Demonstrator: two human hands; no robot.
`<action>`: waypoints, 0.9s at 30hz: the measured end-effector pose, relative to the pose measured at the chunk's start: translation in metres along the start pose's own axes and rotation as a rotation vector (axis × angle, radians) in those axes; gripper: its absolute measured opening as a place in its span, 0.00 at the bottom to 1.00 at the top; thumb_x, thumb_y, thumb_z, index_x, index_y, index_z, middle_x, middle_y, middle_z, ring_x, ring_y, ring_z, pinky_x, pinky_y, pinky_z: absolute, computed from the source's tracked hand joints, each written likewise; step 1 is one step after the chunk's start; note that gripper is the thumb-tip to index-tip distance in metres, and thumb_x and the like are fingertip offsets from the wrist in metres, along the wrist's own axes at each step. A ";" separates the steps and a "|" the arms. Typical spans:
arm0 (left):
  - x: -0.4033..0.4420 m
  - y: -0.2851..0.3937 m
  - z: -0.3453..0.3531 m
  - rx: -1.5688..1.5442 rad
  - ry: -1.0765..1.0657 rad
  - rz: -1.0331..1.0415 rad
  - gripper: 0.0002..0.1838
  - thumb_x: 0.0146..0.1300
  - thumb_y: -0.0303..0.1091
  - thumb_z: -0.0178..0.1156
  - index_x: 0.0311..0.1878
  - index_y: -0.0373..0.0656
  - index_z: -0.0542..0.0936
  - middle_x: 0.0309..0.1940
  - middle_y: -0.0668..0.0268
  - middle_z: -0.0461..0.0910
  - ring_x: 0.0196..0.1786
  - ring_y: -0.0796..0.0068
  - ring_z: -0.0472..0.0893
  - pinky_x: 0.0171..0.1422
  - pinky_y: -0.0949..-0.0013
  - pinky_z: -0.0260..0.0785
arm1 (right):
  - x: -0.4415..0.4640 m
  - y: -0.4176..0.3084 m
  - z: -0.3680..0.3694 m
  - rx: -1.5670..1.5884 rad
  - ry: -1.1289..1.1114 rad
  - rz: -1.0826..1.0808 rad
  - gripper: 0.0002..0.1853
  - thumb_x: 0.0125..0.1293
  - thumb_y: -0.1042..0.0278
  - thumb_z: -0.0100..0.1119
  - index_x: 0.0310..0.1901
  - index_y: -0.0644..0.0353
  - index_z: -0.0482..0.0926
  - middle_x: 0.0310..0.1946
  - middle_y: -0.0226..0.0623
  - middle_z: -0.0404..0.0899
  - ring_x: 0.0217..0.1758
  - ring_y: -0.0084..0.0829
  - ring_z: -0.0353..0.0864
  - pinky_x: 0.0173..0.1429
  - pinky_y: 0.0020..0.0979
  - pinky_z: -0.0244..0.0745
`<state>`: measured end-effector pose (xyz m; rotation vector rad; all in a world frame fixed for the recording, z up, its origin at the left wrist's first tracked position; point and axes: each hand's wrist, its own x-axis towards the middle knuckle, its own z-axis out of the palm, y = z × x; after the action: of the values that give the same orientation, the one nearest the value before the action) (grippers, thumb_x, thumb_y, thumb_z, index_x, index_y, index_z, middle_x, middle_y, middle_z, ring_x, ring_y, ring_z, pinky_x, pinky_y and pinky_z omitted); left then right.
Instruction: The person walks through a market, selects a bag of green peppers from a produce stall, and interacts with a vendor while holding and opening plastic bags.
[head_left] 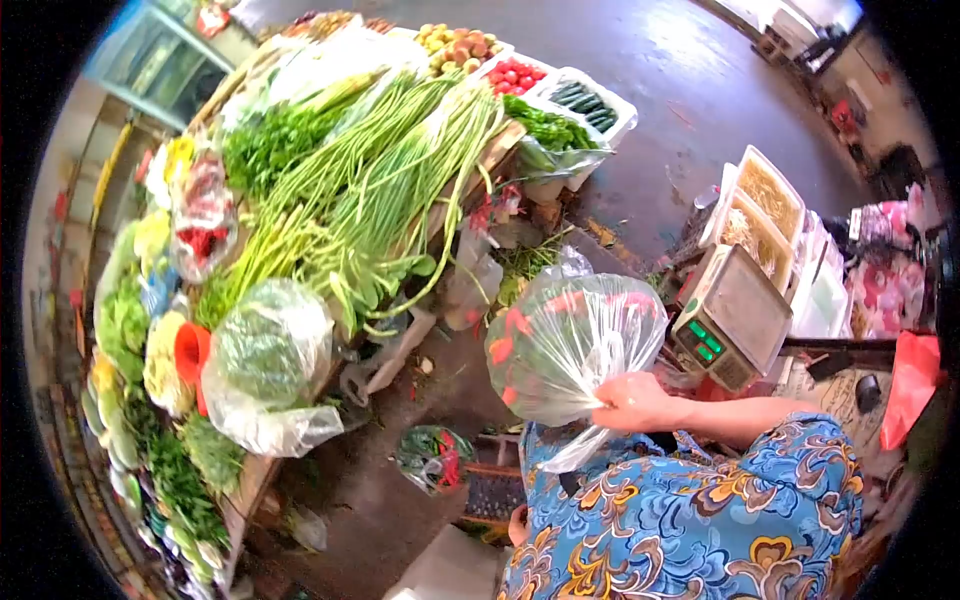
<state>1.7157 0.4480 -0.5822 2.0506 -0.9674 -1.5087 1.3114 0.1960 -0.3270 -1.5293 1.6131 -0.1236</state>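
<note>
1. Clear plastic bag (pixel 548 352), puffed out, hangs from the right hand (pixel 636 402), which is closed around its gathered neck; the bulk spreads beyond and to the left of the fist, and a loose tail drops below it. Red patches show on it or through it; I cannot tell which.
2. Below the right hand spreads a blue floral garment (pixel 690 520); at its left edge only a bit of the left hand (pixel 518 524) shows, so I cannot tell whether it holds anything.
3. Just beyond the right hand, to its right, stands a scale (pixel 745 305) with green lit digits, near the bag.
4. Past the scale, white tubs (pixel 730 178) hold pale, stringy food.
5. Lower left of the right hand, a small bag (pixel 432 460) with green and red in it sits low down.
6. Well left of the right hand, bagged greens (pixel 270 350) lie at the stall's edge, near long green stems (pixel 350 170).
7. Farthest beyond it are tomatoes (pixel 515 76) and cucumbers (pixel 583 103).
</note>
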 end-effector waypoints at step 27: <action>0.190 0.293 -0.074 0.219 -0.401 0.062 0.12 0.65 0.27 0.55 0.51 0.35 0.78 0.33 0.60 0.83 0.29 0.73 0.82 0.30 0.72 0.72 | -0.044 -0.036 -0.058 0.049 0.623 0.131 0.13 0.54 0.58 0.58 0.28 0.60 0.80 0.30 0.43 0.77 0.37 0.46 0.79 0.40 0.45 0.73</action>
<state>1.7334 0.1057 -0.4822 1.8692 -1.3877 -1.8949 1.2953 0.1974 -0.2477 -1.4175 2.1662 -0.6117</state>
